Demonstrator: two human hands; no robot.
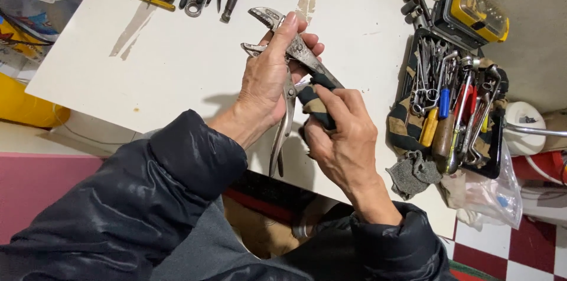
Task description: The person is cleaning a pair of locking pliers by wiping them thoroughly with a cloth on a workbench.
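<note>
Above the white table (177, 62), the left hand (269, 80) is closed around the head of steel locking pliers (289, 89), while the right hand (342, 136) presses a striped rag (316, 104) against them. They look heavy, rigid, perhaps greasy; gripping near the head seems steadiest.
</note>
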